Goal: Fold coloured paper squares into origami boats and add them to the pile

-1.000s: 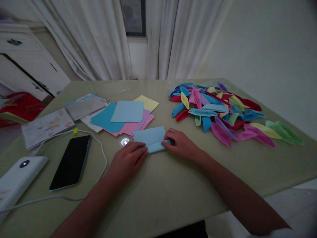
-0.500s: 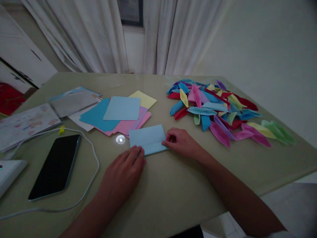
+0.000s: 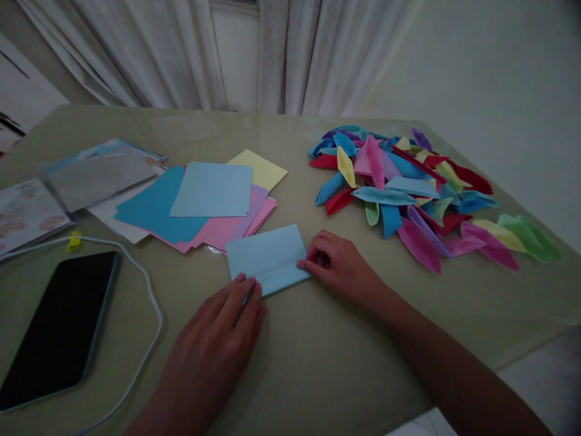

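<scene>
A light blue paper sheet, folded along its near part, lies flat on the olive table. My left hand rests flat with fingers stretched out, fingertips on the sheet's near left corner. My right hand is curled, its fingertips pinching the sheet's right edge at the fold.
A stack of coloured paper squares lies behind the sheet. A heap of folded coloured paper shapes covers the right side. At left are a dark phone, a white cable and printed sheets. White curtains hang behind.
The view has shifted closer and lower. My left hand slid back toward me along the fold to the sheet's near left corner. My right hand stays at the right edge.
</scene>
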Demonstrator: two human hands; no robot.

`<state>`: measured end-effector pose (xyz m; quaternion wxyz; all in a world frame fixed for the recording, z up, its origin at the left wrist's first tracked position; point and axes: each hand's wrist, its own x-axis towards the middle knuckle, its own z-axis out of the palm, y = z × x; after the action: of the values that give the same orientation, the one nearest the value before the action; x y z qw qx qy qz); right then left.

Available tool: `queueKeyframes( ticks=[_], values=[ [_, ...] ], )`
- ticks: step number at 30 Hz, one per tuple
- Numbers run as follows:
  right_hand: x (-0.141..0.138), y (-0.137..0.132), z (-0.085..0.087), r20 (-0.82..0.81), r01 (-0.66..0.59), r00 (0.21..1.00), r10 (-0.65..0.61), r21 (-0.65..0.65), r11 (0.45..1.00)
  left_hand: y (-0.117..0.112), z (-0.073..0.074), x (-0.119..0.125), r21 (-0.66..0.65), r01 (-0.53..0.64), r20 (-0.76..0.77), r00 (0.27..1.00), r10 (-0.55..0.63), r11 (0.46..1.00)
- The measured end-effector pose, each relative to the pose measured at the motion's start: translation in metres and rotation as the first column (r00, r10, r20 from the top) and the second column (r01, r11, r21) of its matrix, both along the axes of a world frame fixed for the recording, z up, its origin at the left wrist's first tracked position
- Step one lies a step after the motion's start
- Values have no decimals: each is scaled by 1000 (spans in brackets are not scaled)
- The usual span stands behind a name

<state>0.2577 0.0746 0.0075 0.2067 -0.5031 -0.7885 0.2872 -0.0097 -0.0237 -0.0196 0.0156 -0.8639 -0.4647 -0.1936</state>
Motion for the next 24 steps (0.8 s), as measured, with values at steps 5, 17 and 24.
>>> queueKeyframes(
  ticks=[5,17,24],
  values=[
    [-1,-3,1,-6,42,999,-42,-68,997,-2,6,-2,37,18,-47,999,-17,999],
    [-2,-5,7,22,106,994,-104,-140,985,2,21,-9,61,120,-140,984,-110,991],
    [-4,-5,7,41,101,994,-98,-103,989,4,24,-6,53,115,-151,983,-106,992]
  ],
)
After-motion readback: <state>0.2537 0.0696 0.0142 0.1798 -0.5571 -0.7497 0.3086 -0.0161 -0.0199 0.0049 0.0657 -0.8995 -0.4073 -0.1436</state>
